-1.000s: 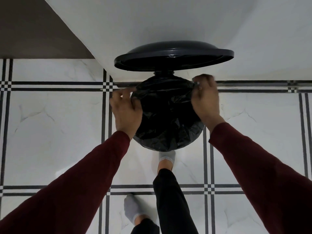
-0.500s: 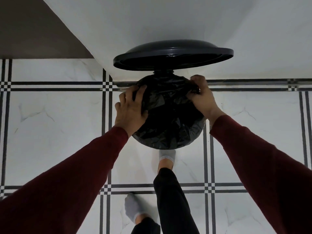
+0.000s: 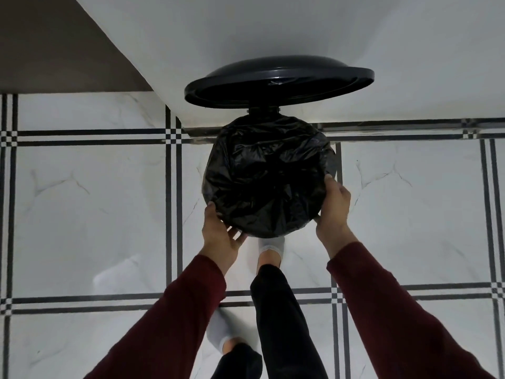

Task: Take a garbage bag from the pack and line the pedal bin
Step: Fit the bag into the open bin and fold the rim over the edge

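— Down at the near rim of the pedal bin (image 3: 332, 157): black garbage bag (image 3: 266, 181) draped over the mouth, edge folded down outside, crinkled all over.

— Left hand (image 3: 221, 236) cupped under the near-left edge, fingers curled up against the film; a real pinch or only a touch, hard to tell. Right hand (image 3: 334, 209) on the near-right edge, fingers tucked round the overhang, seemingly holding it.

— Lid (image 3: 276, 77) up and tilted back toward the white wall (image 3: 273, 26); a socked foot (image 3: 272, 246) forward at the bin's base, likely on the pedal, though hidden.

— Handling, as a guess: thin film, nearly weightless, soft, slick between fingers, easy to tear if dragged hard over the rim.

— Best taken by the folded hem, at two points on opposite sides, and pulled down evenly. Centre looks bunched, not sunk into the bin yet; probably wants pressing down flat-handed.

— Risk: hem slipping off the far side while tugging the near one.
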{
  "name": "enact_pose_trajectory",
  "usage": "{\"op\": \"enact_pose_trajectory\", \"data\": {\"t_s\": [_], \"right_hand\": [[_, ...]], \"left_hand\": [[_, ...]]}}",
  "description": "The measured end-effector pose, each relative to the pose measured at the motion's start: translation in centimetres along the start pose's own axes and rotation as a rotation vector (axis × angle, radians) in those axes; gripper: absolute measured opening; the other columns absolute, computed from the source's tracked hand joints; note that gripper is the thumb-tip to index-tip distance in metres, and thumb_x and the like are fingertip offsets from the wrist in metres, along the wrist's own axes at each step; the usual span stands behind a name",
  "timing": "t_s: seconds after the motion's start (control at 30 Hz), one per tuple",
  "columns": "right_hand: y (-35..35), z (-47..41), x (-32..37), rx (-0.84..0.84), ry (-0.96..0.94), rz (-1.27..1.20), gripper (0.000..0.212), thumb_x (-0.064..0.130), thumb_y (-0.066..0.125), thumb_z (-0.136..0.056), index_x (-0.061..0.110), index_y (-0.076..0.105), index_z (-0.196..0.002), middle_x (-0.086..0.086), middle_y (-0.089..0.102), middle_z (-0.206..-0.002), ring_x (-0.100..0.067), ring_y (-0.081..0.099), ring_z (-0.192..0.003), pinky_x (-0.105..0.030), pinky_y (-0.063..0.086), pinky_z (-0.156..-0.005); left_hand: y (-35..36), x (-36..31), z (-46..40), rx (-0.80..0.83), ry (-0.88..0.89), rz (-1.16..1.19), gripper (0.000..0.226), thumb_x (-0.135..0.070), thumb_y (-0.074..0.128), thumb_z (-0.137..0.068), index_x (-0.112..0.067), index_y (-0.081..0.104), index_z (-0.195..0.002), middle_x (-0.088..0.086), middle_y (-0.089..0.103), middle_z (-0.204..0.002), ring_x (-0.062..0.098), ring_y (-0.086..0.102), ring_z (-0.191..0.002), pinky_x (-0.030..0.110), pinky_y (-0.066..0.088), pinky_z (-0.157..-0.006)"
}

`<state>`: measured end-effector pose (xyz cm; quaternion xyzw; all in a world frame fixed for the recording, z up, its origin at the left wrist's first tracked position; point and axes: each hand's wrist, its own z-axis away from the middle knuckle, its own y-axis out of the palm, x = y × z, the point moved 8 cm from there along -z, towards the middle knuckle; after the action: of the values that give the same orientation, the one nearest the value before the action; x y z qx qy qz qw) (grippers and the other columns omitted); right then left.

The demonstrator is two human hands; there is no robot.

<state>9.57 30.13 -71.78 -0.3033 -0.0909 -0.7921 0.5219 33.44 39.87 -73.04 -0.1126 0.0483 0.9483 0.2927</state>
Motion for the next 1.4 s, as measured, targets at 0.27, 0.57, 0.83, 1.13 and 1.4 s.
{"op": "enact_pose_trajectory", "data": {"t_s": [0.27, 0.57, 0.83, 1.13, 1.4], "right_hand": [[-0.8, -0.6, -0.2, 0.048, 0.262, -0.138, 0.013, 0.022, 0.054, -0.084, 0.023, 0.062, -0.074, 0.011, 0.066, -0.093, -0.011, 0.059, -0.095, -0.038, 0.043, -0.092], [0.2, -0.2, -1.7, 0.155, 0.344, -0.276, 0.013, 0.017, 0.051, -0.086, 0.013, 0.061, -0.08, -0.004, 0.066, -0.081, -0.022, 0.067, -0.079, -0.036, 0.059, -0.084], [0.2, 0.1, -2.2, 0.163, 0.382, -0.337, 0.024, 0.023, 0.052, -0.09, 0.016, 0.07, -0.105, -0.009, 0.066, -0.129, -0.033, 0.068, -0.115, -0.054, 0.053, -0.096], [-0.9, -0.3, -2.7, 0.073, 0.367, -0.195, 0.021, 0.013, 0.052, -0.09, 0.018, 0.073, -0.089, -0.002, 0.072, -0.084, -0.021, 0.069, -0.088, -0.037, 0.056, -0.082], [-1.7, -0.4, -1.4, 0.015, 0.247, -0.002, 0.022, 0.03, 0.049, -0.102, 0.024, 0.07, -0.098, 0.004, 0.071, -0.094, -0.016, 0.066, -0.091, -0.035, 0.052, -0.08]], "left_hand": [[0.1, -1.3, -0.6, -0.021, 0.017, 0.068, 0.034, -0.033, 0.058, -0.1, -0.018, 0.064, -0.131, 0.007, 0.067, -0.122, 0.026, 0.065, -0.112, 0.049, 0.056, -0.097], [0.0, -0.9, -0.4, 0.057, -0.035, 0.182, 0.039, -0.037, 0.056, -0.096, -0.017, 0.066, -0.128, 0.009, 0.067, -0.128, 0.028, 0.065, -0.114, 0.048, 0.053, -0.099], [0.1, -0.9, -0.5, 0.084, -0.065, 0.166, 0.028, -0.021, 0.057, -0.097, -0.012, 0.067, -0.121, 0.014, 0.066, -0.131, 0.031, 0.068, -0.113, 0.047, 0.06, -0.089], [-0.7, -1.5, -0.8, 0.02, -0.109, -0.048, 0.024, -0.04, 0.057, -0.101, -0.022, 0.068, -0.112, 0.002, 0.067, -0.126, 0.02, 0.062, -0.109, 0.046, 0.051, -0.089], [-1.9, -5.1, 2.0, -0.491, 0.246, -0.409, 0.039, -0.032, 0.043, -0.102, -0.011, 0.054, -0.133, 0.01, 0.051, -0.139, 0.028, 0.048, -0.123, 0.034, 0.038, -0.096]]}}
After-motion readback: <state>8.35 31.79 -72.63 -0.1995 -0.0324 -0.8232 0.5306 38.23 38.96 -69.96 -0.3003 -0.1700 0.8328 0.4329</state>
